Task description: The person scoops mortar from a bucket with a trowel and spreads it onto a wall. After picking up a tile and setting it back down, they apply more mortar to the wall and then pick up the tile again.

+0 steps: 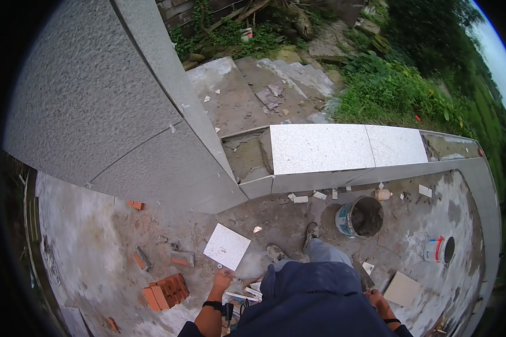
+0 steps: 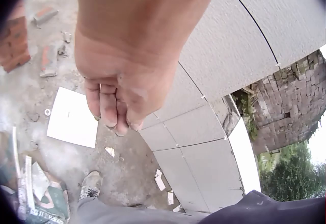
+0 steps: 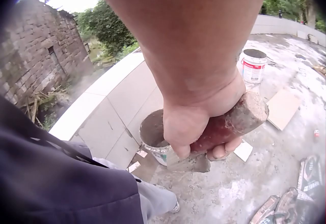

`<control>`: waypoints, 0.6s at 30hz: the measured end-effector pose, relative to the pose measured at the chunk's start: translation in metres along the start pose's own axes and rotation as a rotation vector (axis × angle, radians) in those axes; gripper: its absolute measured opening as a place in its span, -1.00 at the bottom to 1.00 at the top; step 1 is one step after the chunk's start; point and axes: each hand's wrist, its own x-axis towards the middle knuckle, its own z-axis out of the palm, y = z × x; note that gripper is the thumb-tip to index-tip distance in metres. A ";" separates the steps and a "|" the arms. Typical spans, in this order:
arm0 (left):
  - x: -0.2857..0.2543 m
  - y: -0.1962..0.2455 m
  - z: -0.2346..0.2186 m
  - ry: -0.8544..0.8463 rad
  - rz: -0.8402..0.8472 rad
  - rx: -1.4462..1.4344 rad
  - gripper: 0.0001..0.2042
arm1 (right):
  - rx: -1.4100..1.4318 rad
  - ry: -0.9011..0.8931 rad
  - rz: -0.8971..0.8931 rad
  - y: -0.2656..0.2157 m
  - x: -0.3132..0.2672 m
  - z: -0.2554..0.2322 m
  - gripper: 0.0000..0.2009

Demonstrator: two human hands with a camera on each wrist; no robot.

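Observation:
My right hand [image 3: 198, 124] grips the worn reddish handle [image 3: 221, 132] of a trowel, its fingers wrapped round it. The trowel's grey blade [image 3: 191, 164] juts out past the hand, overlapping the mortar bucket [image 3: 153, 124] in the right wrist view. My left hand [image 2: 125, 89] hangs with loosely curled fingers and holds nothing. Closest to it in the head view is a white square tile [image 1: 227, 247] lying on the concrete floor. Both hands hang at either side of the body in the head view.
A low tiled wall runs ahead, topped with white slabs [image 1: 320, 149]; bare mortar [image 1: 247, 154] shows beside them. On the floor stand the large bucket [image 1: 360, 217] and a smaller pail [image 1: 438, 250]. Red bricks [image 1: 166, 292] are stacked at left; a beige tile [image 1: 402, 289] lies at right.

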 end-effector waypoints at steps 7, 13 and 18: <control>-0.004 0.002 -0.006 0.003 0.019 0.142 -0.90 | 0.009 -0.023 0.029 -0.007 0.000 -0.003 -0.75; -0.013 0.020 -0.003 0.019 0.036 0.106 -0.82 | 0.007 -0.044 0.046 -0.016 -0.005 -0.004 -0.75; -0.013 0.021 -0.001 0.038 0.044 0.309 -0.70 | 0.005 -0.027 0.032 -0.010 -0.001 -0.002 -0.75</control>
